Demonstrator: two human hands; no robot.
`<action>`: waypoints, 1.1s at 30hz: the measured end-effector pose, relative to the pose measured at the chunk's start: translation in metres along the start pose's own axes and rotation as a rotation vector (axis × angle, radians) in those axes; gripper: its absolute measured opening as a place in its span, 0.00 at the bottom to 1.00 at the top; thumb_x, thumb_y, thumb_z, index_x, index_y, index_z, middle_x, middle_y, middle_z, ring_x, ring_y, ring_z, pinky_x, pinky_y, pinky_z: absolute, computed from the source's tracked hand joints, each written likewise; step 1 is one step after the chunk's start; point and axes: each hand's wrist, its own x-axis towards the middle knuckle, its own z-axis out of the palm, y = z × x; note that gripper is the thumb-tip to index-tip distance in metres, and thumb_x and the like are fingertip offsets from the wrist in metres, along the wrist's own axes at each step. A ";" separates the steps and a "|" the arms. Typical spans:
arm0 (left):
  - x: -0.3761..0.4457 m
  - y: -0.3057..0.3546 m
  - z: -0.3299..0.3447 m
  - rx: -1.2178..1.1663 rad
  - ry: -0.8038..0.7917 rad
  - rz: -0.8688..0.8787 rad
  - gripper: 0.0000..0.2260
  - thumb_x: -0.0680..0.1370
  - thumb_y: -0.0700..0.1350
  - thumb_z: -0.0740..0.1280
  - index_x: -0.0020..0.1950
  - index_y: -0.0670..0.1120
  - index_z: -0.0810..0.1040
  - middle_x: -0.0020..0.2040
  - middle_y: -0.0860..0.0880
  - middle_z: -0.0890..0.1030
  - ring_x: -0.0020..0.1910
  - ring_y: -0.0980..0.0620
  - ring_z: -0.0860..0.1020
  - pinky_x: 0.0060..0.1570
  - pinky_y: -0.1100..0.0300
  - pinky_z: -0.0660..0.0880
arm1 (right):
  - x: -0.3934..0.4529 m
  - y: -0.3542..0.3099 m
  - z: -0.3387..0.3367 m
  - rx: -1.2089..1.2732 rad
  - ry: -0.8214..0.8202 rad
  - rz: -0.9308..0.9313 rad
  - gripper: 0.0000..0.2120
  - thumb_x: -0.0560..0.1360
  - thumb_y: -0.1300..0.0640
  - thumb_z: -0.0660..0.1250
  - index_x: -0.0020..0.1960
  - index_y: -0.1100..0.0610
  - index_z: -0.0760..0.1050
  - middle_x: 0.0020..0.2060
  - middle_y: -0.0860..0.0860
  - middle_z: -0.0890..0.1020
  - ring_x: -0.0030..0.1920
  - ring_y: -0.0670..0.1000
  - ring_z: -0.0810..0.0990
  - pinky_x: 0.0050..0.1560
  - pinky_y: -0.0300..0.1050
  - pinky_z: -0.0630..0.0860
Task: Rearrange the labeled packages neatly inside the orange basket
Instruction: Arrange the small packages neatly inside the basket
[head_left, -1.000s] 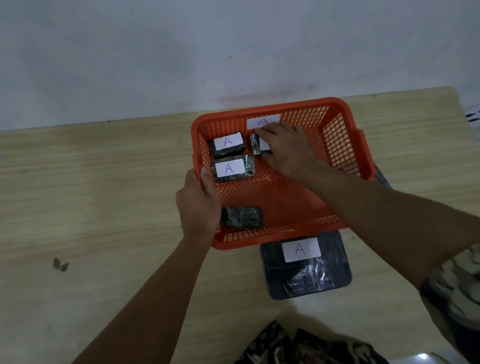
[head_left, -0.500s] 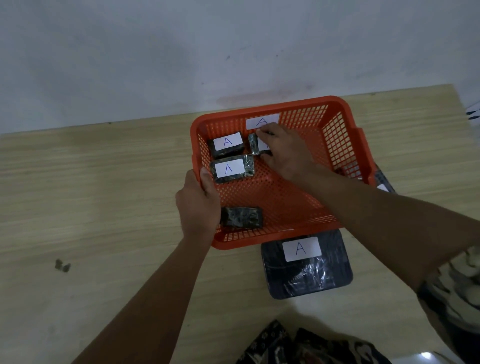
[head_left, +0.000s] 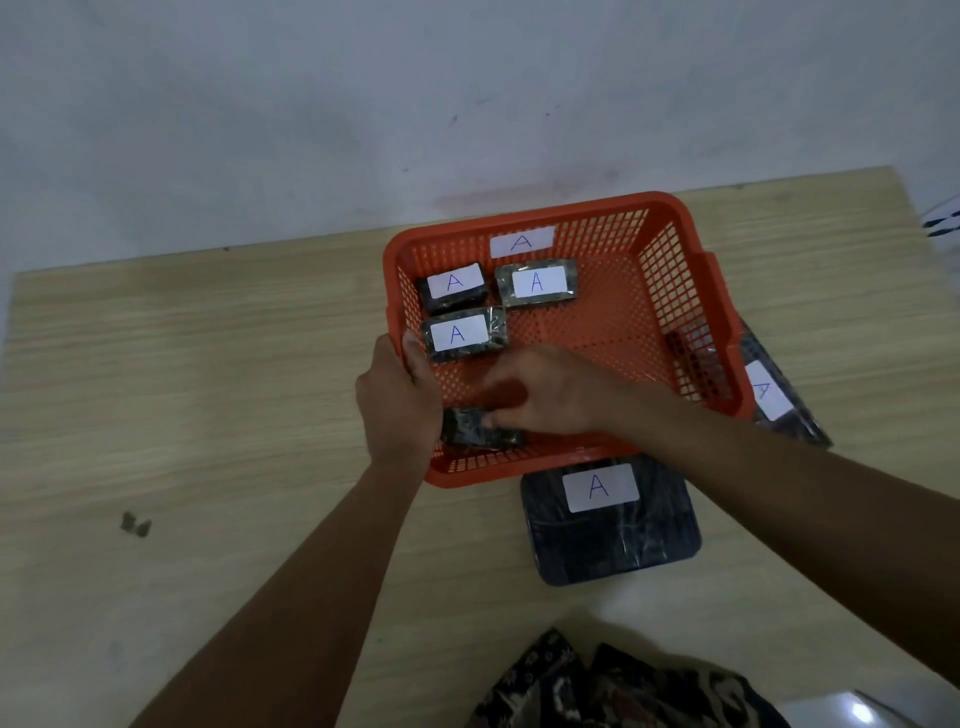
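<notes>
Our right hand (head_left: 545, 400) has left the far package (head_left: 537, 282), now label-up, and blurs onto the unlabeled package (head_left: 480, 428); its grip we cannot tell. Our left hand (head_left: 400, 400) still clamps the basket (head_left: 675, 291) rim.

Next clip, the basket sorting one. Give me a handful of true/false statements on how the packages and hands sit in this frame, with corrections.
1. Three small packages in the orange basket show an "A" label face up. True.
2. The left hand lies flat on the table, away from the basket. False: its grip is on the basket's left rim.
3. The right hand is at the unlabeled dark package near the basket's front wall. True.
4. The large flat package lies inside the basket. False: it lies on the table in front of the basket.
5. The basket's far wall carries a "B" label. False: it reads "A".
</notes>
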 end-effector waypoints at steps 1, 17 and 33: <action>0.000 0.000 0.000 0.002 0.003 0.003 0.16 0.83 0.50 0.56 0.45 0.40 0.73 0.39 0.42 0.81 0.34 0.44 0.76 0.34 0.55 0.67 | 0.000 -0.004 0.005 0.018 -0.049 -0.003 0.22 0.71 0.43 0.73 0.63 0.48 0.78 0.61 0.47 0.81 0.58 0.47 0.78 0.60 0.48 0.76; 0.000 -0.001 0.000 0.002 -0.001 -0.022 0.16 0.83 0.50 0.56 0.44 0.41 0.73 0.38 0.45 0.78 0.34 0.48 0.72 0.35 0.56 0.65 | -0.018 0.031 -0.022 1.056 0.122 0.350 0.14 0.80 0.48 0.61 0.62 0.52 0.75 0.54 0.56 0.81 0.52 0.55 0.82 0.41 0.43 0.80; 0.000 0.001 0.000 0.019 0.001 -0.021 0.15 0.83 0.49 0.56 0.42 0.41 0.71 0.36 0.45 0.77 0.32 0.50 0.71 0.33 0.58 0.60 | -0.021 0.071 -0.026 0.428 0.467 0.237 0.24 0.69 0.58 0.77 0.62 0.49 0.73 0.62 0.51 0.79 0.58 0.47 0.78 0.48 0.32 0.75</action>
